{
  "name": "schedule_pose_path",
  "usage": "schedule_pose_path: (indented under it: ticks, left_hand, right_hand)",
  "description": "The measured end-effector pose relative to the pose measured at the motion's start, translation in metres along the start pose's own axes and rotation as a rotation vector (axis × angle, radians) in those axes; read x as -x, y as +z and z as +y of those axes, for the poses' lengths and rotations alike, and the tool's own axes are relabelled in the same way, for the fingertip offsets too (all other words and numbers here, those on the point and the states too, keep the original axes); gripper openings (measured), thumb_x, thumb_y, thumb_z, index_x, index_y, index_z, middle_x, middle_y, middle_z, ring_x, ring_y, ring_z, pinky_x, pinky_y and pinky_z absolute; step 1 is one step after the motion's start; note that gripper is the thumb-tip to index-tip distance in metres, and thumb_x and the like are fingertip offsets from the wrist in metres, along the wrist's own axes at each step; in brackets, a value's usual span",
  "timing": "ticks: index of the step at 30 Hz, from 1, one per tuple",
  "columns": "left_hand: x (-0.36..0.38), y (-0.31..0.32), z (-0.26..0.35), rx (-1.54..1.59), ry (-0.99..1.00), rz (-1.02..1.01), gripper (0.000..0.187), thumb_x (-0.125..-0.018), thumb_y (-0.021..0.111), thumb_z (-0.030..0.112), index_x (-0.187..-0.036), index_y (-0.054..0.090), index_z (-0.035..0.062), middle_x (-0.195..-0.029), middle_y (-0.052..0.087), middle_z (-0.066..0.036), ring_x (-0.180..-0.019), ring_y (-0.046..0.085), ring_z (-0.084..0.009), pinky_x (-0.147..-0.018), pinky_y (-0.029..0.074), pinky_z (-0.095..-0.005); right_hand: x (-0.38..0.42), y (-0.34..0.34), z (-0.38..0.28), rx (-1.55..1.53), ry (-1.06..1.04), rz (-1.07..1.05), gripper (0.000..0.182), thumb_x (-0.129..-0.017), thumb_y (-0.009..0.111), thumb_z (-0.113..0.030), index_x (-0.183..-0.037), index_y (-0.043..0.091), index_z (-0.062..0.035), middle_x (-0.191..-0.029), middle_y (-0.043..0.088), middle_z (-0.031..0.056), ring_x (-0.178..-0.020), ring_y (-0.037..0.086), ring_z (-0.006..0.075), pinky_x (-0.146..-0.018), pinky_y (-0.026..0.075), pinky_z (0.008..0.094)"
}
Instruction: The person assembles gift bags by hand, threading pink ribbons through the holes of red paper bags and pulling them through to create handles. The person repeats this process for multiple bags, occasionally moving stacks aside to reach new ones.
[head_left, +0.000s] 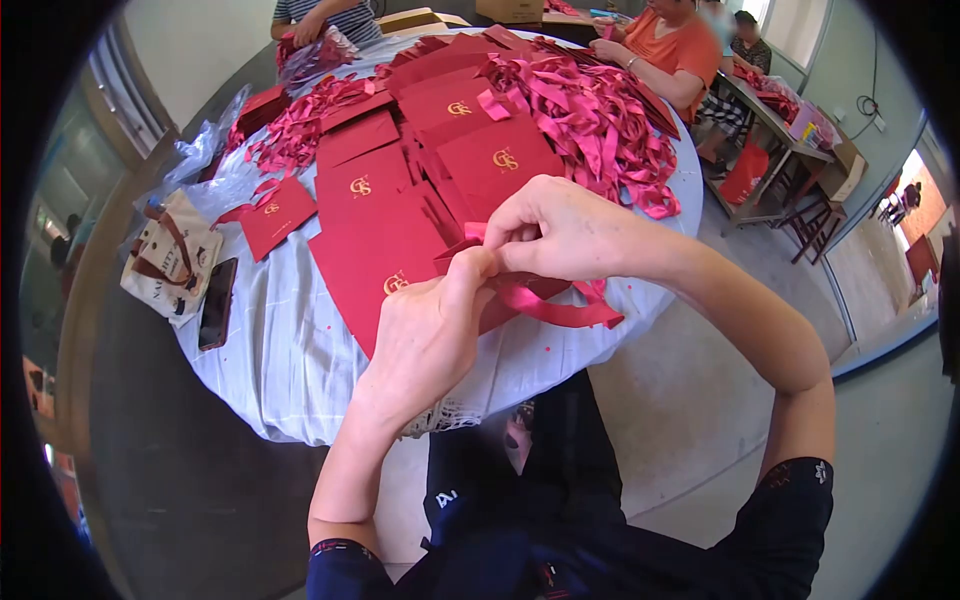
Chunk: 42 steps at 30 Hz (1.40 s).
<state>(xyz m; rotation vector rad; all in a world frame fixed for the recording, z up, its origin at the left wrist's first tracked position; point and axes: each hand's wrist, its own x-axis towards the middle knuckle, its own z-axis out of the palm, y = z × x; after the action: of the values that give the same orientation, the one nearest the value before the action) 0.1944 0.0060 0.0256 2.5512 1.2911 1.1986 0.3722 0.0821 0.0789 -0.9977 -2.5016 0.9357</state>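
Observation:
My left hand is closed at the top edge of a red paper bag, and its fingers are partly hidden behind the thumb. Right beside it, my right hand pinches a red ribbon, its fingertips close to my left thumb. The ribbon's loose end hangs in a curve below my right hand. Under and beyond both hands lie stacked red paper bags with gold lettering. Much of the bag I hold is hidden by my hands.
A heap of pink-red ribbons covers the table's far right. At left are a single red bag, a canvas tote, a phone and clear plastic wrap. Two people work across the white-covered table; another sits farther back.

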Motion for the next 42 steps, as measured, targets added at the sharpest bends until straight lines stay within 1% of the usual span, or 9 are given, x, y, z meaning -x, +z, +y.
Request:
schedule_pose_path:
  ticks: [3,9,15,22,24,30,33,35,42]
  left_hand:
    - [0.0,-0.003,0.006,-0.02,0.033,-0.111,0.026,-0.084,0.062,0.0,-0.108,0.052,0.0024,-0.084,0.065,-0.015,-0.073,0.066,-0.032,-0.062,0.051,-0.0367]
    - [-0.004,0.0,0.008,-0.005,0.068,-0.06,0.025,-0.083,0.064,0.003,-0.108,0.06,0.0038,-0.083,0.066,-0.014,-0.071,0.066,-0.0302,-0.062,0.051,-0.0351]
    - [-0.003,0.003,0.012,-0.074,0.081,-0.047,0.022,-0.081,0.067,0.002,-0.102,0.063,0.0039,-0.082,0.067,-0.012,-0.065,0.065,-0.0243,-0.059,0.05,-0.0317]
    - [-0.004,0.001,0.01,-0.068,0.005,-0.061,0.022,-0.08,0.067,0.001,-0.102,0.063,0.0032,-0.082,0.067,-0.012,-0.062,0.063,-0.0241,-0.059,0.05,-0.0306]
    - [-0.004,0.004,0.005,-0.033,-0.032,0.003,0.023,-0.08,0.067,0.001,-0.102,0.063,0.003,-0.083,0.066,-0.012,-0.062,0.063,-0.024,-0.058,0.049,-0.0308]
    - [-0.01,-0.001,0.004,-0.128,0.011,0.015,0.02,-0.081,0.067,0.006,-0.101,0.064,0.0048,-0.083,0.064,-0.012,-0.063,0.062,-0.0291,-0.055,0.048,-0.0339]
    - [-0.012,-0.003,0.009,-0.204,0.022,0.013,0.017,-0.08,0.069,0.011,-0.097,0.066,0.0074,-0.079,0.06,-0.009,-0.061,0.06,-0.0266,-0.053,0.046,-0.0344]
    - [-0.014,-0.004,0.011,-0.358,0.081,0.077,0.014,-0.079,0.07,0.013,-0.092,0.068,0.0092,-0.08,0.057,-0.006,-0.056,0.058,-0.0224,-0.05,0.044,-0.0324]
    - [-0.028,-0.004,0.022,-0.474,0.194,-0.013,0.025,-0.07,0.065,0.004,-0.095,0.066,0.0034,-0.09,0.055,-0.004,-0.083,0.05,-0.0211,-0.074,0.037,-0.0333]
  right_hand:
    - [-0.005,-0.009,0.004,-0.491,-0.033,0.033,0.016,-0.088,0.062,-0.015,-0.09,0.068,-0.0007,-0.077,0.067,0.0015,-0.069,0.058,0.0063,-0.06,0.047,0.0237]
    - [-0.019,-0.026,-0.001,-0.497,-0.072,0.121,0.019,-0.089,0.063,-0.02,-0.094,0.069,-0.003,-0.079,0.066,-0.0001,-0.067,0.058,0.0028,-0.052,0.041,0.0163]
    - [-0.052,-0.05,-0.016,-0.821,-0.256,0.334,0.019,-0.09,0.062,-0.019,-0.093,0.069,-0.0016,-0.081,0.065,0.0013,-0.07,0.057,0.0041,-0.057,0.047,0.0191]
    - [-0.04,-0.036,-0.014,-0.63,-0.336,0.471,0.022,-0.092,0.06,-0.016,-0.106,0.063,0.0007,-0.084,0.065,0.0032,-0.072,0.06,0.01,-0.063,0.049,0.022]
    - [-0.018,-0.025,-0.005,-0.26,-0.385,0.718,0.021,-0.092,0.06,-0.012,-0.107,0.059,0.0021,-0.084,0.063,0.0037,-0.071,0.06,0.0095,-0.064,0.048,0.0227]
    - [0.058,0.058,0.007,-0.109,-0.089,0.653,0.017,-0.082,0.071,-0.01,-0.093,0.063,0.0001,-0.082,0.06,0.0067,-0.071,0.06,0.0129,-0.062,0.046,0.0261]
    - [0.055,0.09,0.027,0.094,-0.214,0.669,0.018,-0.083,0.07,-0.01,-0.095,0.061,0.0008,-0.082,0.06,0.0085,-0.074,0.061,0.0194,-0.065,0.048,0.0315]
    - [0.055,0.101,0.036,-0.011,-0.199,0.631,0.015,-0.085,0.067,-0.007,-0.096,0.061,0.0015,-0.081,0.061,0.009,-0.074,0.062,0.0194,-0.066,0.049,0.0315]
    - [0.085,0.115,0.037,-0.446,0.085,0.495,0.008,-0.091,0.057,-0.002,-0.095,0.059,0.005,-0.076,0.062,0.0084,-0.068,0.063,0.0142,-0.065,0.051,0.0282]
